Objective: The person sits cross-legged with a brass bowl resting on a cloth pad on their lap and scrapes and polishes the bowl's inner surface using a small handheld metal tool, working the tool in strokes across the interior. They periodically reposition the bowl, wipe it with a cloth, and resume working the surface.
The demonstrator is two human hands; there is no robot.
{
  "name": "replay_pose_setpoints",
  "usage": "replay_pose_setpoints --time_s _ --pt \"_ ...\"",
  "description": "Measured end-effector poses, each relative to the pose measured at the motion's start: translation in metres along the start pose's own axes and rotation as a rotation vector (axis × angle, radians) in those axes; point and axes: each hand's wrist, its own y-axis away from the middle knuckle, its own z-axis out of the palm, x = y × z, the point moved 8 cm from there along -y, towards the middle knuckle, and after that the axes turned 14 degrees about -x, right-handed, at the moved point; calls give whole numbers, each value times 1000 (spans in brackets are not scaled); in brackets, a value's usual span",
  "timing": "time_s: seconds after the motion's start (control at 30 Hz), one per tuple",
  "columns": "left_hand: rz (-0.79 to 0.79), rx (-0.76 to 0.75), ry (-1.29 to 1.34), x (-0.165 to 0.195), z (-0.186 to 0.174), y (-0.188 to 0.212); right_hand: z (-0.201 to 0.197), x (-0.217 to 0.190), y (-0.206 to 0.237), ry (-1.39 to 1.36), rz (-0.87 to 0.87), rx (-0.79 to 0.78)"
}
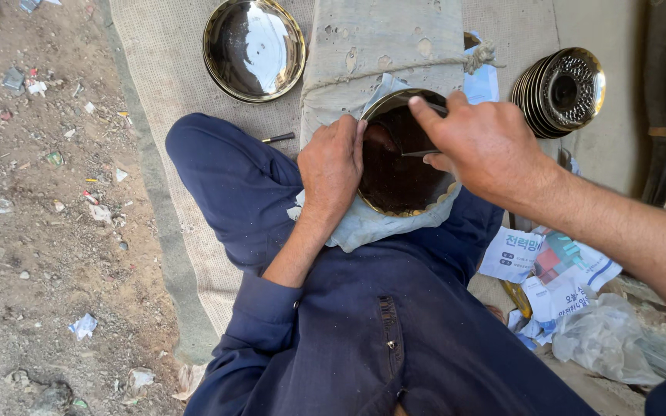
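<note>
A round dark metal plate (398,173) with a brass-coloured scalloped rim rests on a pale blue cloth (364,227) over my lap. My left hand (331,166) presses down on the plate's left edge, fingers curled against the rim. My right hand (487,146) reaches over the plate's right side and grips a thin metal tool (419,152) whose tip lies on the plate's inner surface.
A shiny brass bowl (254,48) lies on the woven mat (163,69) ahead. A stack of patterned metal plates (563,91) leans at the right. A small pencil-like stick (279,138) lies on the mat. Printed papers (549,266) and a plastic bag (607,339) sit at my right; littered dirt at left.
</note>
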Motion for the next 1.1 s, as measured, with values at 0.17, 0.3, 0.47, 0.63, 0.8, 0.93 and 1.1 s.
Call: replay_pose_setpoints --time_s 0.17,0.3,0.47,0.63,0.8,0.93,1.1 --pt "15 85 -9 9 -11 13 8 1 9 -9 185 -36" --pt "-21 173 -27 14 -21 40 -3 -17 9 33 -1 70" --pt "-87 163 -41 9 -16 50 -5 -27 -1 112 -150 57" --pt "-90 178 -52 13 -13 51 -7 -10 4 -103 -54 138" --pt "-99 146 -114 17 -19 50 15 3 12 -184 200 20" --pt "7 93 -130 17 -25 27 8 -5 16 -130 112 109" --pt "194 -110 -70 10 -10 -36 -3 -16 6 -60 -20 163"
